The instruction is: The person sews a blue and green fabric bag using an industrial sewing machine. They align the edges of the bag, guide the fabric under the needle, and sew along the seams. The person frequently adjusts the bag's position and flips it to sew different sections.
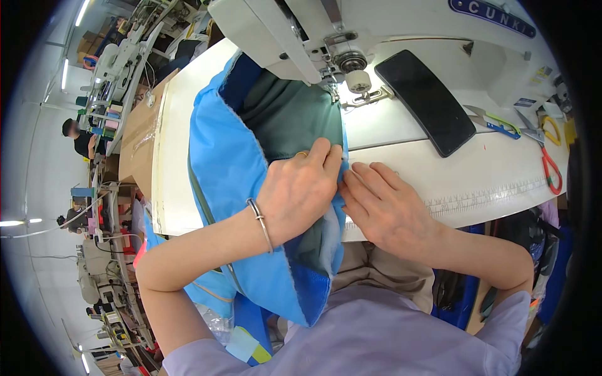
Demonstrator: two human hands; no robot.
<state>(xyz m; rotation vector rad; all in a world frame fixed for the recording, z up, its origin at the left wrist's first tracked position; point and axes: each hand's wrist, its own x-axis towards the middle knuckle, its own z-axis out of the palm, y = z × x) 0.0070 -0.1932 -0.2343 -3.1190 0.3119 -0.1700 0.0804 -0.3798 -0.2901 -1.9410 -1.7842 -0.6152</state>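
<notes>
A blue fabric piece [226, 141] with a dark green lining [285, 116] lies on the white sewing table, its right edge running up under the needle area of a sewing machine [338, 53]. My left hand [298, 191], with a bracelet at the wrist and a ring, is closed in a pinch on that edge. Right beside it, my right hand [389, 210] rests with its fingers stretched out, the tips touching the fabric's edge. The fabric's lower end hangs over the table's front edge toward my lap. What lies under my left palm is hidden.
A black phone [426, 103] lies right of the needle. Farther right are green-and-blue handled snips [495, 122] and red-handled scissors [550, 166]. A ruler strip [483, 195] follows the table's front edge. Cardboard [141, 138] stands at the left; other people sit at machines beyond.
</notes>
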